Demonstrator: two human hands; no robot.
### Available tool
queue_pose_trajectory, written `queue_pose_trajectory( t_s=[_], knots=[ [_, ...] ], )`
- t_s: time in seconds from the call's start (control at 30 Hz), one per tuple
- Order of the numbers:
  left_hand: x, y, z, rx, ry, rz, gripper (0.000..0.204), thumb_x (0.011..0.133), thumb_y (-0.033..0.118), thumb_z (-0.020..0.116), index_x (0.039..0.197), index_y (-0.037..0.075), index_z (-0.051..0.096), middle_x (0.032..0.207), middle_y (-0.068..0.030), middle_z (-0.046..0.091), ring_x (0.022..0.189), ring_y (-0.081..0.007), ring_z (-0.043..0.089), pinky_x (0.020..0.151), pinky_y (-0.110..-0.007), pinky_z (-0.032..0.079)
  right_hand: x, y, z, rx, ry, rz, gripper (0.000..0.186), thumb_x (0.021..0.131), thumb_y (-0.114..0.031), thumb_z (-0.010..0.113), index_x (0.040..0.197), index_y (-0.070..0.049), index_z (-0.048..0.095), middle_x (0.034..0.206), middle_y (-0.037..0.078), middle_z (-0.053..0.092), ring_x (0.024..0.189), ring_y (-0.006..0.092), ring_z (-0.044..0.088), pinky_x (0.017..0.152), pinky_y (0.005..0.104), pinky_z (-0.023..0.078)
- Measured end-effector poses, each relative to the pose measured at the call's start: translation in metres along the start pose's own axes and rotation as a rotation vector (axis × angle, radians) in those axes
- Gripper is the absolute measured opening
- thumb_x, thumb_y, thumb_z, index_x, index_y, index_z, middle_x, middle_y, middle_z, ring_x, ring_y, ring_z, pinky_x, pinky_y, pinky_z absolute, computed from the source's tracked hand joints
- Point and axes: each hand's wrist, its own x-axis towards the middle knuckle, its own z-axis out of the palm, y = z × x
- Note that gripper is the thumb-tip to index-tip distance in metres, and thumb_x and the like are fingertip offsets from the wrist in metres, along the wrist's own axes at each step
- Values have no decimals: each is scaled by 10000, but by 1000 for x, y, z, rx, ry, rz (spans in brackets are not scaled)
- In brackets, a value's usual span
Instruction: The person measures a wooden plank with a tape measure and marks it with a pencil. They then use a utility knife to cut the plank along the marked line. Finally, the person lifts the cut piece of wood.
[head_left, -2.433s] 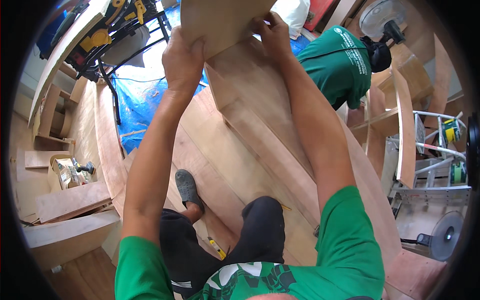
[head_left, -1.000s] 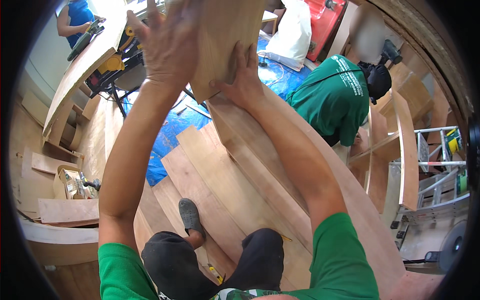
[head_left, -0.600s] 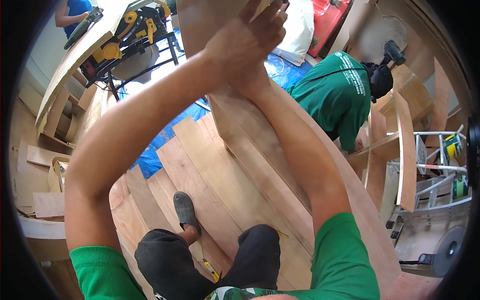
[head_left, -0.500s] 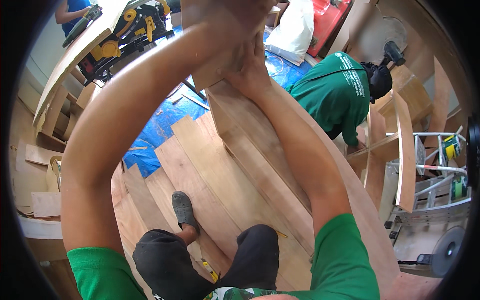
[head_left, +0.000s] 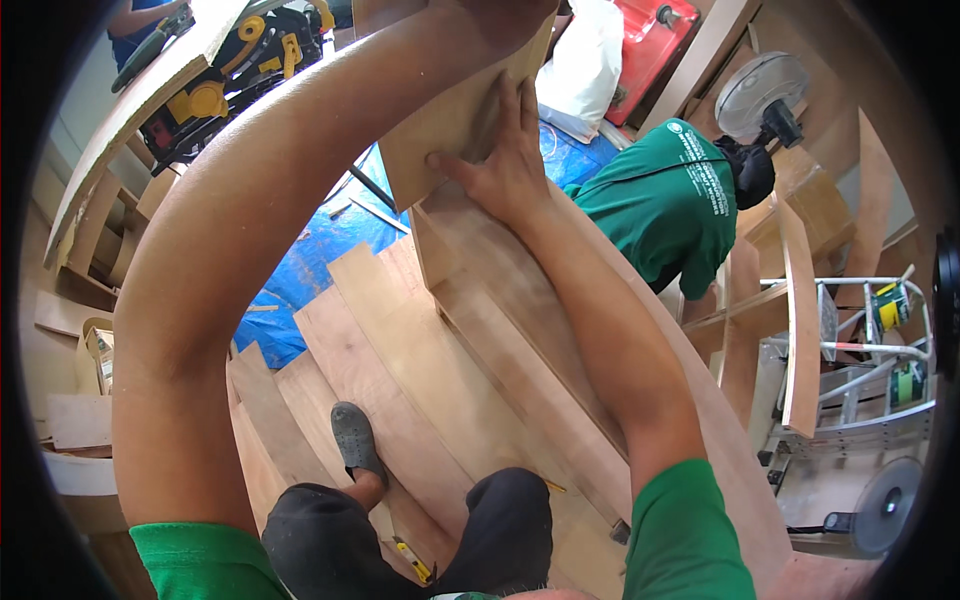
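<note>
My right hand (head_left: 508, 170) lies against the face of an upright plywood panel (head_left: 415, 160), thumb out to the side and fingers stretched upward. The panel meets the end of a long wooden box-like piece (head_left: 530, 280) that runs down toward my right side. My left arm arches over to the top of the panel, where my left hand (head_left: 505, 18) is cut off by the upper edge of the picture. Its fingers are hidden, so what it holds cannot be made out.
Plywood strips (head_left: 400, 350) lie under my legs, with a yellow utility knife (head_left: 412, 562) among them. Beyond is a blue tarp (head_left: 280, 290). A co-worker in a green shirt (head_left: 660, 205) bends over wooden frames at right, near a fan (head_left: 760, 95) and a ladder (head_left: 870, 350). A power saw (head_left: 210, 100) stands far left.
The view has shifted slightly. My left hand, blurred before, is now sharper and higher at the top edge. My right hand stays on the panel, its fingers now more plainly spread.
</note>
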Motion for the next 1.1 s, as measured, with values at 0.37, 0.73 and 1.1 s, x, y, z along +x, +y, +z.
queue_pose_trajectory(
  t_s=[0.37, 0.73, 1.1],
  knots=[
    [-53, -3, -27, -671, 257, -317, 442, 861, 192, 632, 1278, 48, 616, 1298, -172, 578, 1269, -412, 480, 1103, -553, 330, 0, 1, 4, -71, -12, -53, 1394, 602, -373, 934, 1561, 12, -2, 1556, 390, 23, 1455, 529, 184, 1157, 471, 372],
    [-77, -5, -53, -327, 276, -912, 284, 942, 224, 620, 1068, -22, 686, 976, -229, 684, 889, -382, 651, 771, -438, 501, -3, 6, 2, -100, 28, -98, 1392, 578, -359, 942, 1555, 20, 25, 1546, 387, 68, 1435, 532, 233, 1131, 467, 408],
    [-95, -12, -42, -673, 428, -925, 260, 956, 156, 613, 1126, -38, 643, 946, -165, 721, 884, -233, 696, 755, -363, 532, -3, 12, 6, -155, 72, -144, 1411, 535, -355, 945, 1557, 13, 45, 1542, 376, 100, 1441, 521, 210, 1159, 477, 368]
  ],
)
